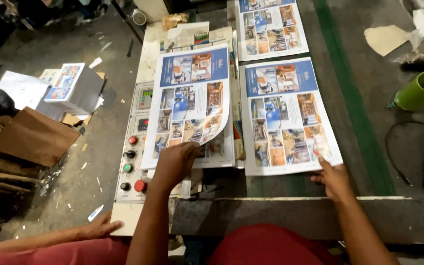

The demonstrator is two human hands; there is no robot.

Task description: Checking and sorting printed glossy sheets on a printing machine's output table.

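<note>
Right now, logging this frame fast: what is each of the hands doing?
Left hand: closed on the lifted corner of the top printed sheet of the left stack.
Right hand: open, fingers resting on the right stack of sheets.

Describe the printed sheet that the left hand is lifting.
The lifted sheet is glossy-looking paper, printed with a blue header band and small colour photos on white. Its lower right corner curls up, pinched by the left hand. It lies on the left stack of like sheets, over the machine's control panel, beside the right stack.
</note>
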